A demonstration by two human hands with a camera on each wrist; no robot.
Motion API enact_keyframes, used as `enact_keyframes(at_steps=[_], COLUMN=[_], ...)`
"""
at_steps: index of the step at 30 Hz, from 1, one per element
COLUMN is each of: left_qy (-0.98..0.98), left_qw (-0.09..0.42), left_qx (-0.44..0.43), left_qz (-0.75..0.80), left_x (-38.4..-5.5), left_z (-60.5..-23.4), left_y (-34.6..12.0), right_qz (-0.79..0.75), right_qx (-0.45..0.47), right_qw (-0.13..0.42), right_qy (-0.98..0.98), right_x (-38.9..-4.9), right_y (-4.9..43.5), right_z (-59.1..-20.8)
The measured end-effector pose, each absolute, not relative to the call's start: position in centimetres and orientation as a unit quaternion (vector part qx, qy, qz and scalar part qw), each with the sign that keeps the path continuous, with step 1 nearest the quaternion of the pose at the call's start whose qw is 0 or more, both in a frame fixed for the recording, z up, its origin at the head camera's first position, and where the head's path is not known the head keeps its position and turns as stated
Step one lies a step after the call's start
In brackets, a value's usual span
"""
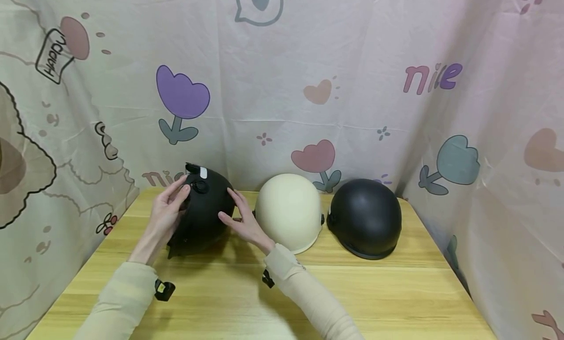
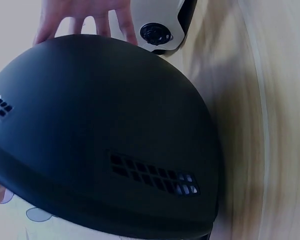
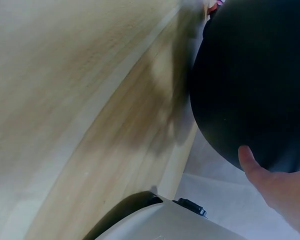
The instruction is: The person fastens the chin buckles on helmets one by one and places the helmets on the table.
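Note:
A matte black helmet (image 1: pixel 204 217) stands tilted at the left of the table, its opening edge turned to the left. My left hand (image 1: pixel 165 210) holds that edge, with the thumb on the near side; some of its fingers are hidden. Against the right side of the shell rest the spread fingers and thumb of my right hand (image 1: pixel 246 222). In the left wrist view, the black helmet (image 2: pixel 105 110) shows slotted vents, and the right hand (image 2: pixel 87 10) touches its far side. The right wrist view shows the right thumb (image 3: pixel 250 160) on the shell.
A cream helmet (image 1: pixel 288 212) with dark side knobs sits just right of my right hand. Beyond it is another black helmet (image 1: pixel 365 217). All are on a wooden table (image 1: pixel 220 301), with a printed curtain (image 1: pixel 370 51) behind and at the sides.

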State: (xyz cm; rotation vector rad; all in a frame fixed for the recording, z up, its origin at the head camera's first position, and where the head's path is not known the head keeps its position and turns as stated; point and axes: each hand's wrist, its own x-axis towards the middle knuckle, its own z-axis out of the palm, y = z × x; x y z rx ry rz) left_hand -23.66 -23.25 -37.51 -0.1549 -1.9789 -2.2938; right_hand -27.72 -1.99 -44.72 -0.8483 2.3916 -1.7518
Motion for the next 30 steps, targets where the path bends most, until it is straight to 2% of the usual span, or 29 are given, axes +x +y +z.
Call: enact_keyframes(at_steps=[13,23,30], left_qy=[-0.723,-0.673,-0.780], left_qw=[0.057,0.040,0.084], left_qx=[-0.095,-0.135,-0.117], left_qz=[-0.682,-0.726,-0.610], left_x=[-23.8,-24.0,-24.1], left_z=[-37.8,-38.8,-39.9], left_y=[-22.6,-22.8,-24.1], right_qz=[-0.561,-0.537,-0.526], right_qx=[-0.227,-0.212,-0.255], right_qw=[0.026,-0.008,-0.030], right_qy=[0.796,0.817,0.811], right_x=[-27.3,-27.1,-27.5], right_y=[-2.4,-2.9,-2.7], right_z=[-44.0,-43.3,-43.0])
